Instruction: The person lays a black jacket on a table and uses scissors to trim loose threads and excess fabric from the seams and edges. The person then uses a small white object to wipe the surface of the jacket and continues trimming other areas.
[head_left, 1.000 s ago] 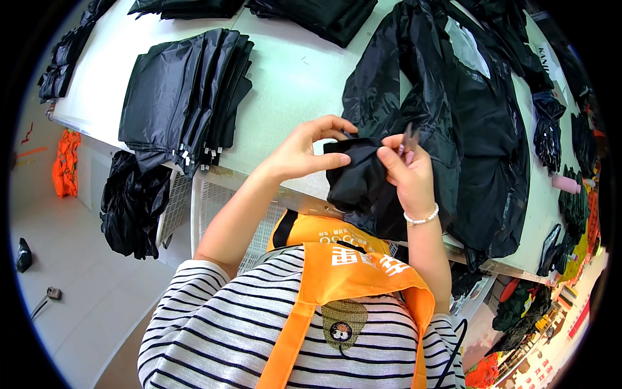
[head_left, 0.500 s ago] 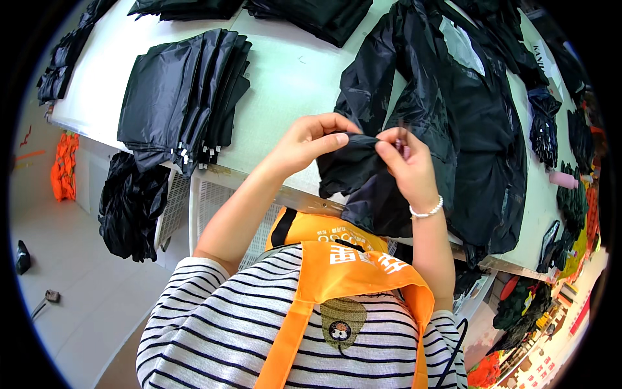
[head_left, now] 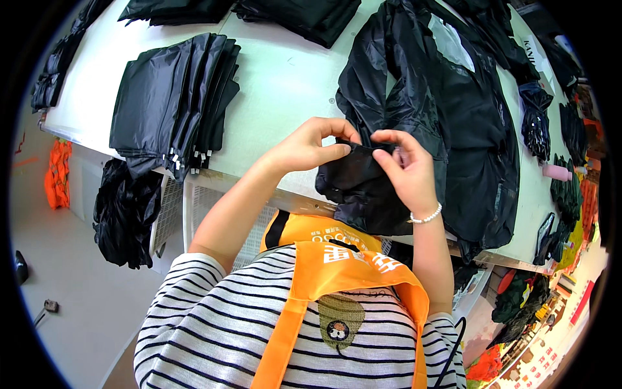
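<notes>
left hand [head_left: 304, 148] pinches the top edge of a small black fabric piece [head_left: 355, 188] | right hand [head_left: 405, 170] nips the same edge at 3 o'clock, stretching it taut | thin, glossy cloth hangs over the white counter [head_left: 285, 78] edge | black jacket [head_left: 447, 110] at 1 o'clock, flat folded stack [head_left: 170, 104] at 10 o'clock

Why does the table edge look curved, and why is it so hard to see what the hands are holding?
Head view: the fisheye lens bends the white table toward a black rim. Lighting is bright and even, with mild glare on the tabletop. The black garment held by the left hand and right hand is dark on dark, so its folds barely show. Focus is sharp at the centre, softer near the edges.
</notes>
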`<state>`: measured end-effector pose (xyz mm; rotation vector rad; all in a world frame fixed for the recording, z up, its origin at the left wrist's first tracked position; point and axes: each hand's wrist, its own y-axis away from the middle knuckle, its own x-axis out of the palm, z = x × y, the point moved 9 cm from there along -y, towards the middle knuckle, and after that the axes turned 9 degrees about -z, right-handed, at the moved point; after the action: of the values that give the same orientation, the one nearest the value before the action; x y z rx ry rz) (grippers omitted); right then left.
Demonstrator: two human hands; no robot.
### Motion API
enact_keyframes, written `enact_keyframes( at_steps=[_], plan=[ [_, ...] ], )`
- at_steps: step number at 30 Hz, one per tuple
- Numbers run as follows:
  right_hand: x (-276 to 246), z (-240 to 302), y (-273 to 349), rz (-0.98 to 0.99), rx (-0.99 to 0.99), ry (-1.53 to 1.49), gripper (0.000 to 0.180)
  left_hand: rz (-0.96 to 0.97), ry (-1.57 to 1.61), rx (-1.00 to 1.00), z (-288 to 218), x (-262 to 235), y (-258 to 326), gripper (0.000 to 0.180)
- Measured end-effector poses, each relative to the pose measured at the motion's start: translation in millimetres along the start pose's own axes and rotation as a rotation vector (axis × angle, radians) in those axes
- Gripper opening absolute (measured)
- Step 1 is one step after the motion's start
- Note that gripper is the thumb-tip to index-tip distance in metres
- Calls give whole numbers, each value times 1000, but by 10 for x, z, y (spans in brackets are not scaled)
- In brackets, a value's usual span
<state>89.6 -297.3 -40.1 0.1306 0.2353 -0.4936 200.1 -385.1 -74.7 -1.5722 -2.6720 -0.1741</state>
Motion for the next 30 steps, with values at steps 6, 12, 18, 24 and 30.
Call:
enact_keyframes(
  at_steps=[6, 12, 18, 24, 30],
  plan=[
    [3, -77, -15, -85, 225, -467, 15, -139, -151, 261, -92, -82, -55, 22],
    [-189, -19, -86, -290, -114, 118, 16, -125, 66, -144, 257, 18, -133, 18],
    [-5, 348, -22, -219, -349, 246, 17, -173, -109, -33, 75, 15, -180, 18],
    [1, 170, -99, -160, -240, 175, 9, -155, -193, 46, -37, 48, -164, 20],
    [5, -86, -100, -154, 78, -166, 10, -241, -137, 61, -161, 31, -126, 21]
  ],
)
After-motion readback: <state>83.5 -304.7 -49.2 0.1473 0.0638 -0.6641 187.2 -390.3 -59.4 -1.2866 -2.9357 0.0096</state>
